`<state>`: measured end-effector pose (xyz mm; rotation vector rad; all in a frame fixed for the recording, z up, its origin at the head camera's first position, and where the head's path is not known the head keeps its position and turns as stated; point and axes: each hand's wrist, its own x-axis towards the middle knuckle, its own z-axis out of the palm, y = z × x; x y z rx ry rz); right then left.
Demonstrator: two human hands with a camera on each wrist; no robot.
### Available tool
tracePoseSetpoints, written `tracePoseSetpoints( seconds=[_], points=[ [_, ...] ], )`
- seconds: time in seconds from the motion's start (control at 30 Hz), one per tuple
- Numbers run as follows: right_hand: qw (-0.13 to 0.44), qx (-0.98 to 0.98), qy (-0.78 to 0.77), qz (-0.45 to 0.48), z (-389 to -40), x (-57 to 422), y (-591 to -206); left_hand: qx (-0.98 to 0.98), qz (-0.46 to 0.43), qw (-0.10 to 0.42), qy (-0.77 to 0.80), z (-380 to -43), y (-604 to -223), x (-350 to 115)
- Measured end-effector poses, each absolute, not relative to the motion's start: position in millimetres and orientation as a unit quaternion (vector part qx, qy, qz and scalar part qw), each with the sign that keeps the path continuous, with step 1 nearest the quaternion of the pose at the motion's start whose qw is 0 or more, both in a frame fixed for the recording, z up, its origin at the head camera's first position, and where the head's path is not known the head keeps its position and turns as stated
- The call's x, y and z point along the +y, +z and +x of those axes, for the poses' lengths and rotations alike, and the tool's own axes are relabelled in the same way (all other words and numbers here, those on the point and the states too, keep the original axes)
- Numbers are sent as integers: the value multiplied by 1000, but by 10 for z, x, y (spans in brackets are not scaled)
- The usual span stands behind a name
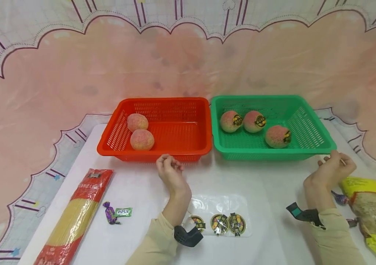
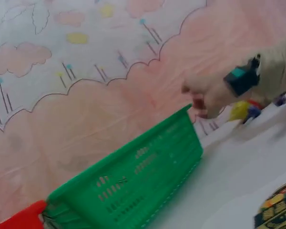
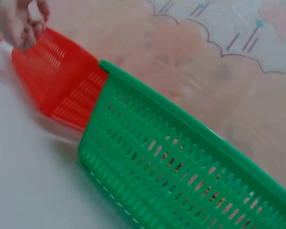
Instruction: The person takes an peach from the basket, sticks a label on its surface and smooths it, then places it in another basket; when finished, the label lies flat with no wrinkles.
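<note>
My left hand (image 1: 174,180) hovers before the red basket (image 1: 161,152), its fingers loosely curled around nothing visible. The right hand (image 1: 328,175) is by the front right corner of the green basket (image 1: 274,151), fingers loosely bent; I see no object in it. Two plain peaches, one of them nearer the front (image 1: 142,140), lie at the red basket's left side. Three peaches sit in the green basket, including a right-hand peach (image 1: 276,137), each bearing a black-and-gold sticker. A clear sheet (image 1: 221,202) with several round stickers (image 1: 219,223) lies between my forearms.
On the left lies a red-and-yellow pack of noodles (image 1: 82,206), beside a purple wrapped candy (image 1: 110,214) and a green candy (image 1: 123,212). A yellow bag (image 1: 373,213) and dark wrapped candies (image 1: 340,198) lie to the right. Patterned cloth hangs behind the baskets.
</note>
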<state>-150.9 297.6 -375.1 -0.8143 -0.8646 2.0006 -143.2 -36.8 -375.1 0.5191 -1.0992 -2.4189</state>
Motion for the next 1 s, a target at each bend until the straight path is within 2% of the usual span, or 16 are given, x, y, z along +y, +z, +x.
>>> tracePoseSetpoints(
  seconds=[0.13,0.23,0.3,0.43,0.57,0.67,0.8,1.0],
  points=[
    [461,-348,794,-193,-1527,2848,-3690,-320,245,211,-890,-1456,-3744,-639],
    [460,-379,798,-87,-1581,2647,-3625,-270,251,189,-910,-1480,-3754,-849],
    [438,-425,792,-22,-1644,2480,-3582,-234,239,169,-927,-1492,-3766,-956],
    [332,-554,759,82,-1815,2114,-3448,-174,209,144,-952,-1499,-3778,-1070],
    [181,-669,698,180,-2044,1712,-3289,-160,188,110,-963,-1488,-3771,-1106],
    [67,-717,661,211,-2226,1409,-3192,-163,184,86,-966,-1487,-3774,-1108],
    [-39,-727,659,187,-2478,1052,-3126,-168,184,82,-965,-1509,-3800,-1065],
    [-118,-666,732,81,-2796,590,-3167,-183,187,88,-961,-1526,-3846,-966]
  ],
)
